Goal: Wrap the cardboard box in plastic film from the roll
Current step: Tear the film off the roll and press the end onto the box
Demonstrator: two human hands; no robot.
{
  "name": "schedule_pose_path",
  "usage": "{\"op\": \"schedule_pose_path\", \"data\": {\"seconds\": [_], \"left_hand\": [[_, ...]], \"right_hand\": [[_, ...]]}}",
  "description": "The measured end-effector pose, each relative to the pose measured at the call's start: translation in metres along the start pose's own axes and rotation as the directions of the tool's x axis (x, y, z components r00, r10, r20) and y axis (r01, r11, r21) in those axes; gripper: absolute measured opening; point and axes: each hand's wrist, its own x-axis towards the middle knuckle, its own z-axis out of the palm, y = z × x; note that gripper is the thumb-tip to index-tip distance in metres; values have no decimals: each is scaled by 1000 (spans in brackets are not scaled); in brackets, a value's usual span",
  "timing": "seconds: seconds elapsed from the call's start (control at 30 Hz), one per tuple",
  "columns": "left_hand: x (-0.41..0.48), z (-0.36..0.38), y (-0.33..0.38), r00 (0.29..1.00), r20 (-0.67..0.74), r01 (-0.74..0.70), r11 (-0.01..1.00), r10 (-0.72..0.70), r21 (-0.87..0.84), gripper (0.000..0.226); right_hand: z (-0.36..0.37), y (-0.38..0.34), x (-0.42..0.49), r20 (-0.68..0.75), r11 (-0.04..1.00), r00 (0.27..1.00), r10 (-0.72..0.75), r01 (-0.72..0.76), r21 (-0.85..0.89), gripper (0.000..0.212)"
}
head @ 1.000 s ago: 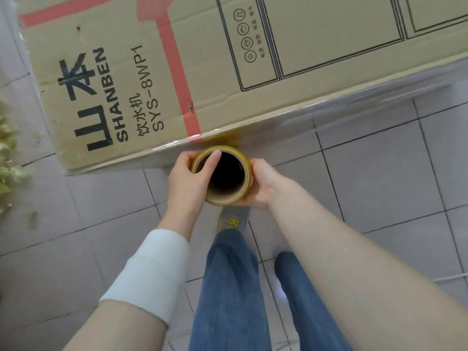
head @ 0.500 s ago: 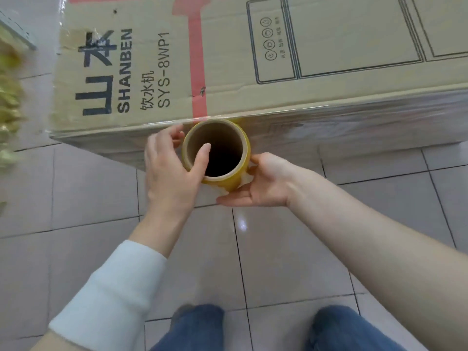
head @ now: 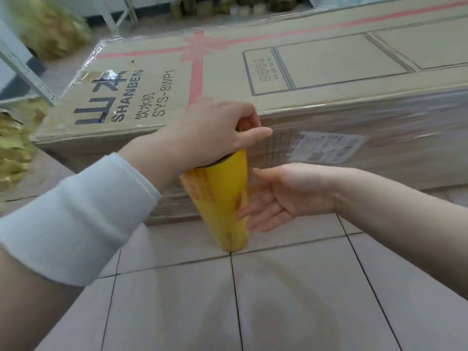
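A long cardboard box (head: pixel 291 79) printed with SHANBEN and a red ribbon lies on the tiled floor; clear film covers its front side and left end. The yellow roll of plastic film (head: pixel 219 198) stands upright on the floor just in front of the box. My left hand (head: pixel 212 133) grips the roll's top end, fingers curled over the rim. My right hand (head: pixel 283 196) is open, fingers straight, its fingertips against the roll's right side. The roll's top opening is hidden under my left hand.
Grey floor tiles (head: pixel 291 300) fill the foreground. Yellowish crumpled bags (head: pixel 15 145) lie at the left by a white metal shelf leg (head: pixel 25 69). Small rolls and jars (head: pixel 215 6) stand on the floor behind the box.
The view has tilted up, showing the box's front side. My left hand moved from the roll's side onto its top end. My right hand let go and opened beside the roll.
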Motion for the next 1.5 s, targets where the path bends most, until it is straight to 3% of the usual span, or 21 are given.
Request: {"op": "schedule_pose_path", "data": {"seconds": [0.07, 0.13, 0.17, 0.23, 0.3, 0.33, 0.37, 0.5, 0.63, 0.8, 0.97, 1.07, 1.17, 1.27, 1.33, 1.4, 1.5], "left_hand": [[0, -6, 1, 998, 66, 10, 1000, -8, -21, 30], [0, -9, 4, 995, 100, 24, 1000, -24, -3, 26], [0, -8, 6, 994, 98, 36, 999, -37, 12, 24], [1, -4, 10, 997, 46, 61, 998, -63, 33, 20], [0, 0, 14, 996, -46, 74, 996, -71, 53, 15], [-1, 1, 15, 994, -87, 73, 995, -67, 70, 14], [-3, 1, 16, 991, -113, 76, 994, -66, 84, 13], [-9, -4, 18, 989, -116, 98, 991, -87, 86, 11], [-11, 0, 14, 989, -111, 100, 994, -96, 38, 9], [-12, 1, 13, 989, -118, 95, 995, -91, 23, 11], [-11, 3, 12, 987, -141, 81, 997, -79, 13, 13], [-13, -1, 13, 987, -147, 75, 997, -70, 34, 18], [-14, -5, 12, 995, -12, 95, 992, -95, 82, 31], [-17, -6, 9, 977, 188, 58, 978, -96, 199, 64], [-19, -5, 8, 976, 195, 43, 966, -95, 254, 70], [-21, -5, 10, 981, 173, 35, 958, -87, 285, 62], [-21, -5, 13, 985, 147, 46, 956, -92, 290, 54]], "right_hand": [[-5, 9, -16, -206, 959, 966, -155, 97, -266, 37], [-13, 12, -36, -329, 852, 868, -371, 178, -493, 21], [-18, 12, -46, -362, 796, 794, -489, 236, -557, 14], [-32, 9, -61, -413, 649, 560, -718, 325, -688, 3], [-42, 7, -64, -374, 455, 297, -879, 284, -844, 13], [-44, 7, -62, -314, 360, 206, -927, 243, -901, 20], [-43, 7, -57, -248, 275, 151, -957, 198, -941, 27], [-34, 5, -37, -37, 35, 43, -998, -32, -999, 40], [-28, 1, -20, 36, -37, 16, -999, -80, -996, 34], [-25, 2, -17, -76, 76, 7, -997, 120, -990, 33], [-24, 3, -10, -92, 88, -31, -995, 95, -992, 29], [-28, 3, -10, -81, 79, -17, -997, 119, -990, 29], [-28, 5, -9, -94, 90, -38, -995, 97, -991, 21], [-26, 5, -8, -105, 100, -68, -992, 82, -992, 18], [-25, 6, -8, -93, 87, -76, -993, 79, -993, 17], [-23, 6, -10, -83, 78, -53, -995, 102, -992, 16], [-21, 4, -11, -119, 125, 56, -991, 118, -985, 18]]}}
